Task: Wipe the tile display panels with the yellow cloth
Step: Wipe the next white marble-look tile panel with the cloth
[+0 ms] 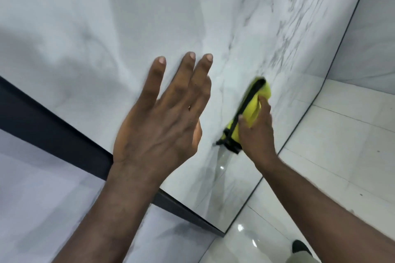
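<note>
A large white marble-look tile display panel [132,17] fills most of the head view, with grey veins toward its right side. My left hand [164,117] is spread flat with straight fingers in front of the panel, near its middle. To the right, my right hand [256,130] grips a bunched yellow cloth [254,104] with black trim and presses it against the panel's lower right area.
A dark frame bar [53,126] runs diagonally along the panel's left edge, with another pale panel [42,194] beyond it. Glossy white floor tiles [333,156] lie at the right. A dark shoe [300,246] shows at the bottom right.
</note>
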`<state>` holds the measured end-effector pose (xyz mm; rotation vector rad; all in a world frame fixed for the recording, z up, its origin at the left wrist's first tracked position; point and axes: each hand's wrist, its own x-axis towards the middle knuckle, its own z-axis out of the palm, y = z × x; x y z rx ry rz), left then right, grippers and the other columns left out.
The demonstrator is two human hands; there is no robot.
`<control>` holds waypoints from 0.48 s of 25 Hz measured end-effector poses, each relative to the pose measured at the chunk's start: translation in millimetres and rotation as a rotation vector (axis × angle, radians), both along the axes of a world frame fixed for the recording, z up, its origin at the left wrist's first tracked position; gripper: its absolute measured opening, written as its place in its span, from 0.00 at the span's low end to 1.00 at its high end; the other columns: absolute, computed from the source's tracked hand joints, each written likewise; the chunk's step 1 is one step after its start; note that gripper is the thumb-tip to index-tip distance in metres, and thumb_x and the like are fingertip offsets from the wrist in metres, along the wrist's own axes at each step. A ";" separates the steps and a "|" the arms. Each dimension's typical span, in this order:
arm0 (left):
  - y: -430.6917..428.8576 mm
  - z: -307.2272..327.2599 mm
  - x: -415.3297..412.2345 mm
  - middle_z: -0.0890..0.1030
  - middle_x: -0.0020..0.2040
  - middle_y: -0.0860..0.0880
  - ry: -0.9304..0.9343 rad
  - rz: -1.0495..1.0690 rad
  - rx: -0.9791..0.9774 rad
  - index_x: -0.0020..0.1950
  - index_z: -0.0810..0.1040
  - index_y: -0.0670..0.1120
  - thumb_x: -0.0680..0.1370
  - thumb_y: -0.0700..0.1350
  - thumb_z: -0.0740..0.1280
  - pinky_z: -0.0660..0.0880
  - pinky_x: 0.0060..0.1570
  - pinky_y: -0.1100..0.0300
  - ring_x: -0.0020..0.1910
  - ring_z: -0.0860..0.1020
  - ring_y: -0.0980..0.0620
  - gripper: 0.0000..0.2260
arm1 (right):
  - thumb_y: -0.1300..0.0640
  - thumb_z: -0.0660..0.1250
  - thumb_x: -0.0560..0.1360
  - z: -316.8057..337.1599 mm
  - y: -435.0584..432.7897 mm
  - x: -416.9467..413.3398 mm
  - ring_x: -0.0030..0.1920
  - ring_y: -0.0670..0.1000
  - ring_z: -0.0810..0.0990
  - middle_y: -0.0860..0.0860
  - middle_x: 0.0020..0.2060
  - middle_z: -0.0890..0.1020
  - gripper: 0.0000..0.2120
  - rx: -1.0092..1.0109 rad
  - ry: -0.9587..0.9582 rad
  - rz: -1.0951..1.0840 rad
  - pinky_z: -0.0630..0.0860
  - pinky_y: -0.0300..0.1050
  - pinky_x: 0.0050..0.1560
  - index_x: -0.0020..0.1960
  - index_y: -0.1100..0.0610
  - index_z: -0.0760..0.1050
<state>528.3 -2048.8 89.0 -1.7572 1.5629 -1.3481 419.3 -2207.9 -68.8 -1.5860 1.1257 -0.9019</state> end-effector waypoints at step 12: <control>-34.2 -47.3 -13.2 0.67 0.84 0.43 0.338 -0.143 0.088 0.72 0.79 0.42 0.85 0.48 0.61 0.46 0.85 0.37 0.86 0.61 0.42 0.19 | 0.58 0.67 0.83 -117.8 54.8 -4.1 0.63 0.48 0.72 0.48 0.72 0.72 0.38 0.513 0.114 0.160 0.71 0.45 0.65 0.85 0.44 0.51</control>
